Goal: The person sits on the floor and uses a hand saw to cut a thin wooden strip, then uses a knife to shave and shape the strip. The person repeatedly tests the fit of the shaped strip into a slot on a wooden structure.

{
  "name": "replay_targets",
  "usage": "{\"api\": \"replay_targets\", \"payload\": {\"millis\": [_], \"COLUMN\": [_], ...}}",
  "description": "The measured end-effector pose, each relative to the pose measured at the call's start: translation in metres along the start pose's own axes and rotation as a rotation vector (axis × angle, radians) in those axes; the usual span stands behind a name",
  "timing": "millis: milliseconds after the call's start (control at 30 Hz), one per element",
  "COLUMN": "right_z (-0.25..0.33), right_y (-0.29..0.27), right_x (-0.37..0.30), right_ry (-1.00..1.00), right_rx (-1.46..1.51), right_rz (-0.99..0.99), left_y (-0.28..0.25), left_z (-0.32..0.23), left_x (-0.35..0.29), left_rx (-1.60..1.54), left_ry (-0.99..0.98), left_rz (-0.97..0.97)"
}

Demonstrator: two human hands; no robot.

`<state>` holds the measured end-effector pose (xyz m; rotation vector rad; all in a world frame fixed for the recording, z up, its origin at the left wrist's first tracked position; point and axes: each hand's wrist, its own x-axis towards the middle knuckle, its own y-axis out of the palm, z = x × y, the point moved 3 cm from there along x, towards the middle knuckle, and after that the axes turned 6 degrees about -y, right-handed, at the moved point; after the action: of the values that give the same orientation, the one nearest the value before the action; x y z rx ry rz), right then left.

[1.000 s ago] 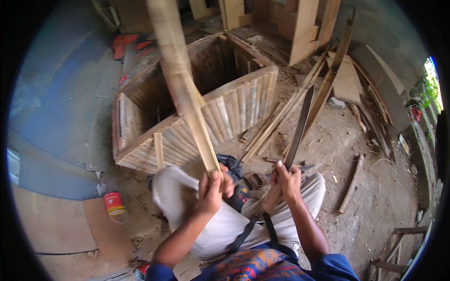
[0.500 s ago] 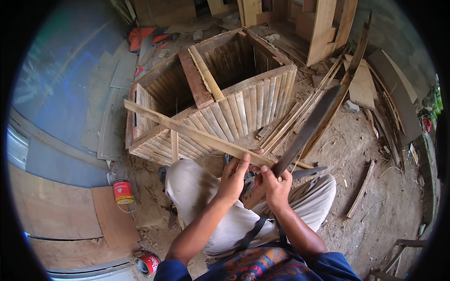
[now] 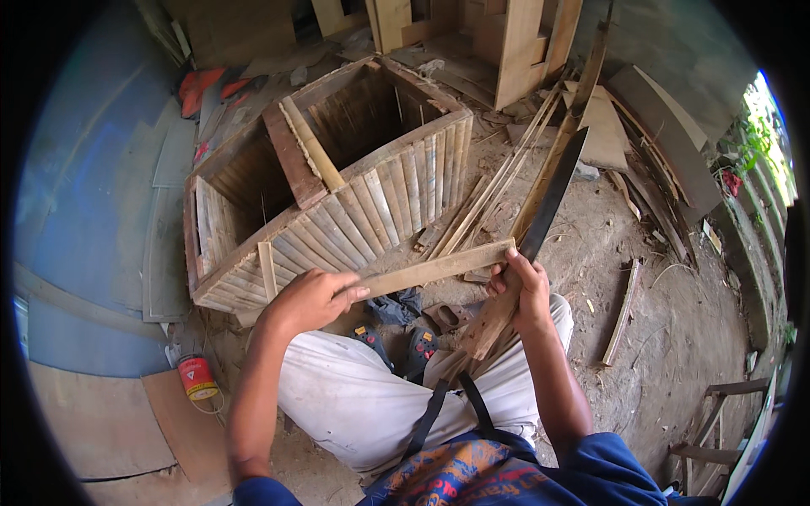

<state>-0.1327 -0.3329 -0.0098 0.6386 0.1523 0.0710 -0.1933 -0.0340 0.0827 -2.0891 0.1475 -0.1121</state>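
Note:
A narrow, pale wooden strip (image 3: 439, 268) stretches between my two hands. My left hand (image 3: 308, 302) is at the strip's left end, its fingers and thumb closed on it, slightly blurred. My right hand (image 3: 525, 291) is wrapped round a machete, with the thumb against the strip's right end. The machete's long dark blade (image 3: 557, 190) points up and away to the right. Below the right hand a thick brown wooden piece (image 3: 489, 329) runs in line with the blade, apparently its handle. Both hands are above my lap, in front of a slatted wooden box.
The open slatted box (image 3: 396, 198) has a crosspiece over its top. Long strips (image 3: 498, 202) and boards (image 3: 654, 110) lie on the right. A red can (image 3: 196, 377) stands at the left. Sandals (image 3: 419, 346) are near my legs; a small wooden frame (image 3: 713, 422) is at lower right.
My left hand has moved left, away from the right hand, to the strip's far end. The right hand and machete have shifted right and up, and the whole view has turned.

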Motion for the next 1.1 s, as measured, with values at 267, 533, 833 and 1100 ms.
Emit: {"api": "replay_targets", "payload": {"millis": [267,533,833,1100], "right_z": [0.009,-0.023,-0.021,-0.028], "right_y": [-0.002,0.012,-0.042,-0.046], "right_x": [-0.004,-0.008,0.047,0.051], "right_ry": [-0.533,-0.591,-0.216,-0.090], "right_rx": [-0.816,-1.382,-1.572,-1.638], "right_rz": [-0.041,0.310,0.141,0.150], "left_y": [0.008,0.061,0.100,0.111], "left_z": [-0.022,-0.050,-0.027,-0.022], "left_x": [0.005,-0.012,-0.033,-0.041], "left_rx": [-0.584,-1.018,-0.988,-0.975], "left_ry": [-0.329,-0.343,-0.457,-0.414], "left_rz": [0.288,0.406,0.258,0.278]}}
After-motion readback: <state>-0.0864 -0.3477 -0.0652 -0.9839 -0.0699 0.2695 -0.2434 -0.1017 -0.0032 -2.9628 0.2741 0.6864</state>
